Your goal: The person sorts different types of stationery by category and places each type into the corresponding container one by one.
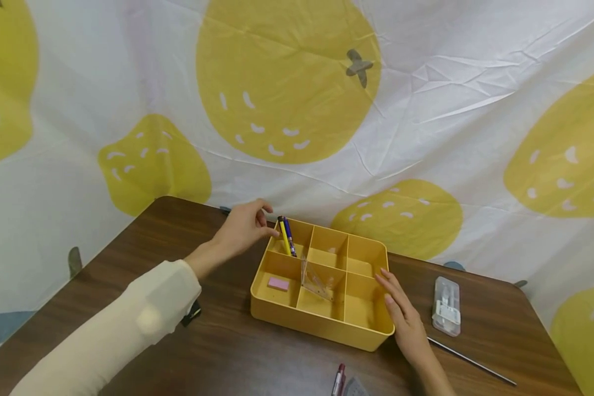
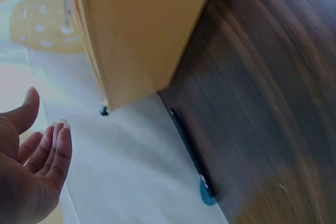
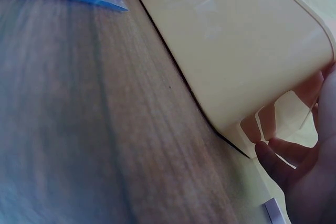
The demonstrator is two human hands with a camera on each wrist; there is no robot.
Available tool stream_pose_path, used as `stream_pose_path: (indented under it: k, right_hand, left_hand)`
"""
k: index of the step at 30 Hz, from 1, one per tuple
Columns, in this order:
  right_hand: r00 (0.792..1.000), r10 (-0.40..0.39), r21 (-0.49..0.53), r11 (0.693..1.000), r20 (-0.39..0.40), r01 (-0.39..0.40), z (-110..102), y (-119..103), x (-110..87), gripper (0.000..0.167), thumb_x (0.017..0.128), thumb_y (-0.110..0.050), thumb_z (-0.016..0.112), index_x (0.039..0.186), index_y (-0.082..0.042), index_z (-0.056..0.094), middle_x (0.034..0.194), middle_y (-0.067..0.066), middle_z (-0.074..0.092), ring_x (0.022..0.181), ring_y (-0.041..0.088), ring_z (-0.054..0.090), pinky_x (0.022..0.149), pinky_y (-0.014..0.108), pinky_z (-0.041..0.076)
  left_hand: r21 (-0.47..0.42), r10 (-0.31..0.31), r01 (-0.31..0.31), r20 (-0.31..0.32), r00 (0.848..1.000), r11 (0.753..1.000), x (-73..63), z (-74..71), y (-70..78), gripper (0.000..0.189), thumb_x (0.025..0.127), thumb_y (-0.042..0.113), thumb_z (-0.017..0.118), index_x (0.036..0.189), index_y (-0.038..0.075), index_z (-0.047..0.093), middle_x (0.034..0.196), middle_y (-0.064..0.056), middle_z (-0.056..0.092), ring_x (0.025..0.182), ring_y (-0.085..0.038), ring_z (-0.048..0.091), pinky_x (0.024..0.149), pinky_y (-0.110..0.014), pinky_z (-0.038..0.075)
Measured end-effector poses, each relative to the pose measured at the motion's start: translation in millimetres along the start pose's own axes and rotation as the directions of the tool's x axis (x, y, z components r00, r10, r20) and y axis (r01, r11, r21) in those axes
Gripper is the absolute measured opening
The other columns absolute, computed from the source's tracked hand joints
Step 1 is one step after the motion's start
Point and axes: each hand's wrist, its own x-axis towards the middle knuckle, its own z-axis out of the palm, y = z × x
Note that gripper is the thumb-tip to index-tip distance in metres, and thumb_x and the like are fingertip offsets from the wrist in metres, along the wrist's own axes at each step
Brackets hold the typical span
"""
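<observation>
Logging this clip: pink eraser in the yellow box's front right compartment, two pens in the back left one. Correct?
No, the head view shows the pink eraser in the front left compartment of the yellow box; the two pens are as stated.

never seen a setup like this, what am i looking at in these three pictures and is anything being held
There is no machine here, just a person's two bare hands. The wide picture comes from a camera worn on the head; the other two come from cameras on the left and right wrists.

On the brown table sits a yellow divided box. Inside are a yellow pen, a blue pen, a pink eraser and something clear and flat. A clear case and thin rod lie to its right, a dark red pen in front.

The left hand looks empty, beside the pens; the right hand touches the box's right side.
</observation>
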Motion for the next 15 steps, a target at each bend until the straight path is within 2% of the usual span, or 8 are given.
stream_pose_path:
  k: [5,15]
  right_hand:
    - [1.000,0.010,-0.009,1.000,0.006,-0.010,-0.4,1.2,-0.2,0.040,0.104,-0.004,0.035,0.144,-0.005,0.042,0.154,0.014,0.025,0.143,0.029,0.015,0.107,0.013,0.020]
    - [1.000,0.012,-0.009,1.000,0.004,-0.012,0.0,0.7,0.3,0.040,0.104,-0.006,0.035,0.144,-0.006,0.042,0.154,0.014,0.026,0.143,0.026,0.015,0.107,0.013,0.020]
  left_hand:
    - [0.040,0.013,-0.011,-0.032,0.999,0.999,1.6,-6.4,-12.2,0.042,0.077,0.017,0.081,0.109,0.000,0.060,0.079,-0.006,0.058,0.067,-0.018,0.053,0.065,-0.033,0.046]
    - [0.163,-0.027,0.026,0.004,1.000,0.986,7.6,-11.9,-35.3,0.041,0.078,0.019,0.081,0.108,0.001,0.059,0.085,-0.011,0.057,0.073,-0.022,0.052,0.070,-0.037,0.045]
